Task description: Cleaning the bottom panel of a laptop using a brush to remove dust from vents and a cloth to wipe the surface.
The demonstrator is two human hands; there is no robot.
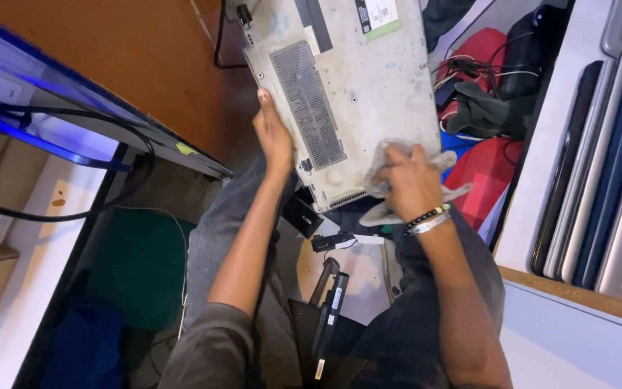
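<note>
- Far left of frame: a desk edge (73,137) w/ blue-lit glass and a black cable (59,216) looping under it. Not touched by either hand.
- Left hand (273,137), center-left: wrapped on the left long edge of the laptop base (354,86), thumb side on the underside, fingers curled behind the edge I think (can't see them from here). It's a holding grip, not flat.
- The laptop base sits upper center, flipped so the grimy white underside faces up. Vent grille (309,104) runs along its length. Long axis goes from lower center up toward the top edge of frame, tilted a bit left, so it points away from the body.
- Right hand (410,184), center-right: closed down on a grey cloth (426,162), pressing it onto the bottom-right corner of the base. Beaded bracelets (426,220) on the wrist.
- Key relation imo: the near short edge is between both hands; the rest of the dirty surface lies up and left of the right hand. Right hand is the one on the surface, left just steadies.
- Lower center: a black battery stick (330,302) and small parts on the floor btw the knees.
- Right side: a shelf (541,144) w/ laptops stacked on edge (613,158), plus red bags (484,180) behind.
</note>
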